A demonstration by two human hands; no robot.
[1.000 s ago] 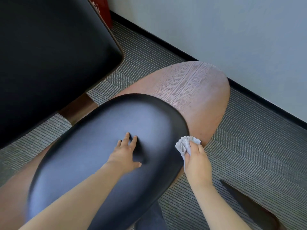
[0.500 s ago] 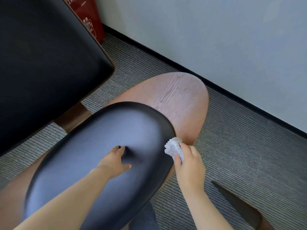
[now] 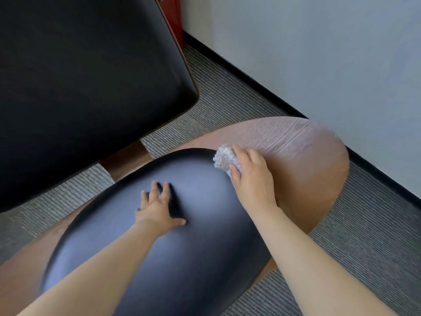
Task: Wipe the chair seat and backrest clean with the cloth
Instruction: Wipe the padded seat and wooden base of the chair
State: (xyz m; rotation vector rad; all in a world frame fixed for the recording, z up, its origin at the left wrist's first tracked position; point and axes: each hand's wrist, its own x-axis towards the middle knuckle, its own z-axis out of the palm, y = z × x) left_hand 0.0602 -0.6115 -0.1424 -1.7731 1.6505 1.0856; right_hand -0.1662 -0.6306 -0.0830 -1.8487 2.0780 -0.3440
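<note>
A chair with a black padded cushion (image 3: 196, 258) on a brown wooden shell (image 3: 303, 160) fills the lower middle of the head view. My left hand (image 3: 157, 208) lies flat on the cushion with fingers spread. My right hand (image 3: 252, 179) grips a bunched white cloth (image 3: 224, 159) and presses it against the cushion's far edge, where the padding meets the wood. Part of the cloth is hidden under my fingers.
A second black padded panel with a wooden rim (image 3: 86, 87) rises at the upper left. Grey ribbed carpet (image 3: 230, 99) runs around the chair. A pale wall with a black skirting board (image 3: 262, 80) runs diagonally at the right. A red object (image 3: 174, 17) stands at the top.
My right hand has carried the cloth from the cushion's right side up to its far edge. My left hand's fingers have straightened and spread on the cushion. The view has shifted.
</note>
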